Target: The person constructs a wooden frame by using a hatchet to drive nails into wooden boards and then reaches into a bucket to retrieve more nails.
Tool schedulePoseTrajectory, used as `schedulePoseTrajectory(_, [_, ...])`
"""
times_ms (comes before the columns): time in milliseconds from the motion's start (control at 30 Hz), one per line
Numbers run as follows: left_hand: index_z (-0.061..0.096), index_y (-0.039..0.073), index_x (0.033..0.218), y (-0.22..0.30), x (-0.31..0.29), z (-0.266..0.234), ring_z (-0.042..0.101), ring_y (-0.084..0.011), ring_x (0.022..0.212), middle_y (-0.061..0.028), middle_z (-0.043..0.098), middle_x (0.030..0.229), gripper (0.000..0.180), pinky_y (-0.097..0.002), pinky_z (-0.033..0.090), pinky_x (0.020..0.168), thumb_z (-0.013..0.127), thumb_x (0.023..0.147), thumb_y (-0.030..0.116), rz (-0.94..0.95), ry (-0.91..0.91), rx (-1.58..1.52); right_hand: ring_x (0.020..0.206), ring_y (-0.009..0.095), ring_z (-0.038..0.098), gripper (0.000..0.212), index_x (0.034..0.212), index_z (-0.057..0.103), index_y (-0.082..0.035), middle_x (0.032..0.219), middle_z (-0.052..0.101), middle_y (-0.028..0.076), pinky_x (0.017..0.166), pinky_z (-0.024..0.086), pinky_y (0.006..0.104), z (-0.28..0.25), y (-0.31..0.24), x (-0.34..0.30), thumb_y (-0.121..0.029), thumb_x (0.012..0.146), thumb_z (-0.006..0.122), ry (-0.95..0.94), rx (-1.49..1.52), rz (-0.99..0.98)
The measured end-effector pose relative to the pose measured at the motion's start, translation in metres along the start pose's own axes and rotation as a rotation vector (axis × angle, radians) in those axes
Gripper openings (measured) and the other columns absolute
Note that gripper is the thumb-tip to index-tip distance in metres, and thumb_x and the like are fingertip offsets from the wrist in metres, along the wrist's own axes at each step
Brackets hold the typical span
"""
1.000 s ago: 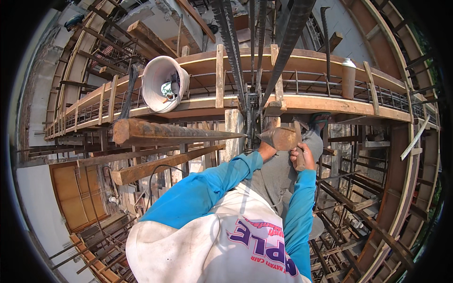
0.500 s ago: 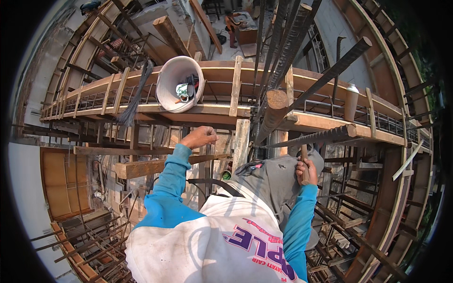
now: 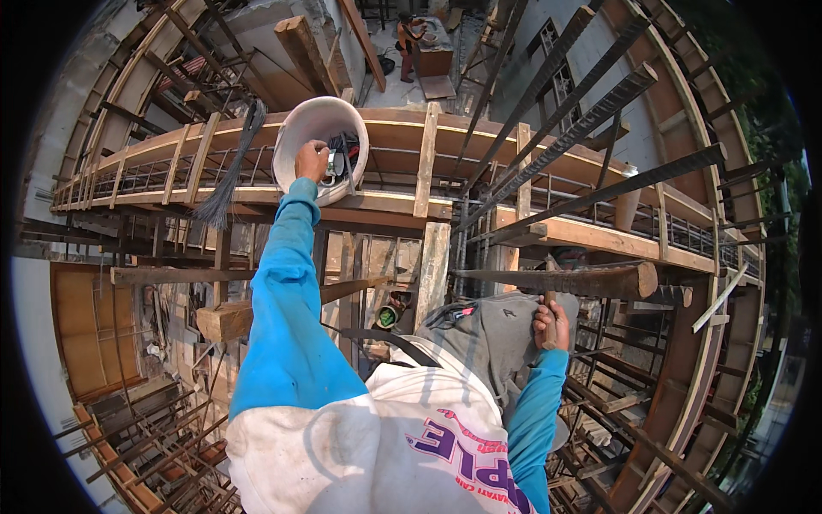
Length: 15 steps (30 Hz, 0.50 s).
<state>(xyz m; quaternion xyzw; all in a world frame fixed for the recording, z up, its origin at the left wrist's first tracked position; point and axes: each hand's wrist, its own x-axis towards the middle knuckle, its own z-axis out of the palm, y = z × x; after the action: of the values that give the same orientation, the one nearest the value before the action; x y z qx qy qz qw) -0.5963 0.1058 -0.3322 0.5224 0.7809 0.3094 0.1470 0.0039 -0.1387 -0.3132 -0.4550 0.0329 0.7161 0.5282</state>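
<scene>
Head view shows the person's left hand (image 3: 312,160) reaching up into a white bucket (image 3: 301,128) in the upper middle of the frame, its fingers curled around a small metallic item inside; what that item is cannot be told. The bucket rests tilted on the wooden formwork beam (image 3: 394,146), its mouth turned toward the camera. The right hand (image 3: 551,324), at right of centre, is closed around a dark handle of a tool (image 3: 549,295) whose long axis runs upright in the frame. The bucket looks light, stiff and smooth, probably best taken by its rim. Steel rebar (image 3: 591,116) slants from the upper right down toward the centre.
</scene>
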Motion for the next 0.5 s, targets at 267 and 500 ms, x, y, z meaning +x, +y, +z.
schedulePoseTrajectory(267, [0.066,0.007,0.106,-0.034,0.046,0.016,0.058,-0.0341,0.106,-0.0186,0.062,0.111,0.032,-0.042,0.044,0.091,0.06,0.079,0.024,-0.208,-0.213,0.217,0.06,0.013,0.048,0.023,0.1,0.047,0.003,0.081,0.049,0.009,0.049,0.043,0.0276,0.008,0.003,-0.016,-0.018,0.093,0.041,-0.185,0.197,0.094])
schedulePoseTrajectory(500, [0.064,0.005,0.107,-0.035,0.073,0.04,0.055,-0.0355,0.11,-0.0205,0.06,0.115,0.033,-0.0436,0.041,0.097,0.06,0.079,0.021,-0.241,-0.271,0.313,0.057,0.01,0.046,0.024,0.106,0.051,0.001,0.074,0.049,0.003,0.048,0.041,0.0241,0.015,0.011,-0.005,-0.02,0.093,0.05,0.012,-0.07,-0.138])
